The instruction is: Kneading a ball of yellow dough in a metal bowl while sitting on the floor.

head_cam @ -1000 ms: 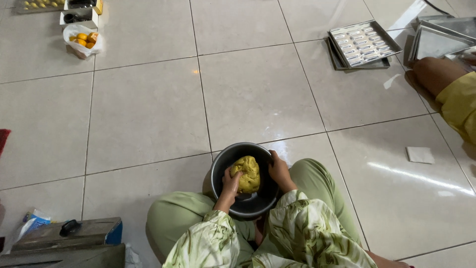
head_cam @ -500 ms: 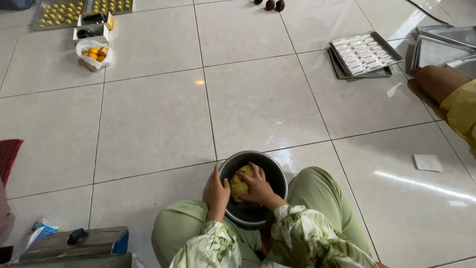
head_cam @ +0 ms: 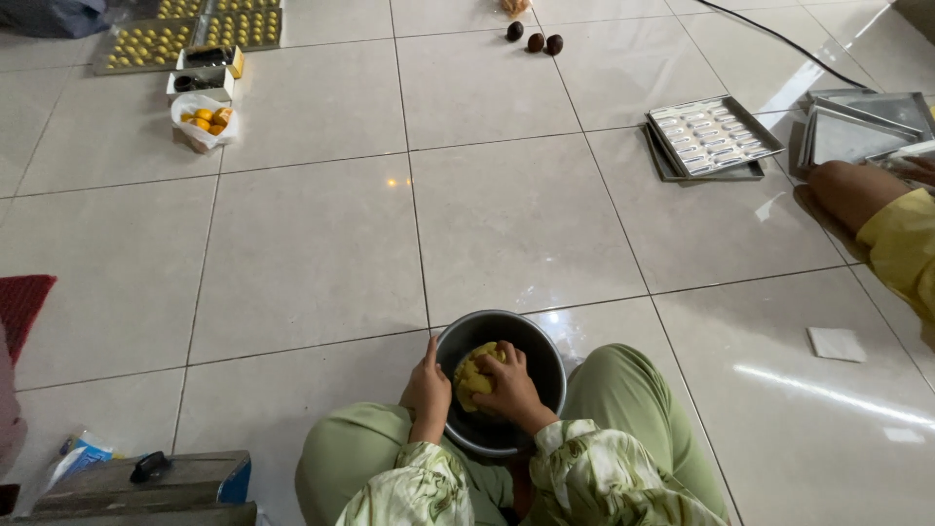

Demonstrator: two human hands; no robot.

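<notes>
- Since half a second ago: right hand point(head_cam: 508, 388) has slid further over the dough point(head_cam: 471, 378), fingers now draped across the top of the lump; left hand point(head_cam: 427, 388) stays at the bowl's left rim. View has tipped up a bit, more floor showing.
- Landmark = bowl point(head_cam: 545, 353), dark metal, on the floor between the person's knees.
- Left hand: fingers curled around the bowl's left edge, steadying it; thumb side against the dough.
- Dough: yellow lump, inside the bowl, left of centre.
- Right hand: fingers clamped down on the dough, pressing it.
- Step, my read: kneading, mid-press. Next move likely needs a fold or turn of the lump with the rim held firm so the bowl doesn't skate on tile.
- Surface: glossy pale floor tiles point(head_cam: 312, 253), light glare.
- Far up-left of bowl: trays point(head_cam: 146, 44) of small yellow pieces, bag point(head_cam: 203, 119) of orange-yellow bits.
- Down-left of bowl: box point(head_cam: 146, 482).
- Straight up from bowl: three dark round things point(head_cam: 534, 41).
- Up-right of bowl: mould tray point(head_cam: 714, 134), stacked metal pans point(head_cam: 862, 131).
- Right of bowl: another person's arm in a yellow sleeve point(head_cam: 901, 248), white paper square point(head_cam: 836, 343).
</notes>
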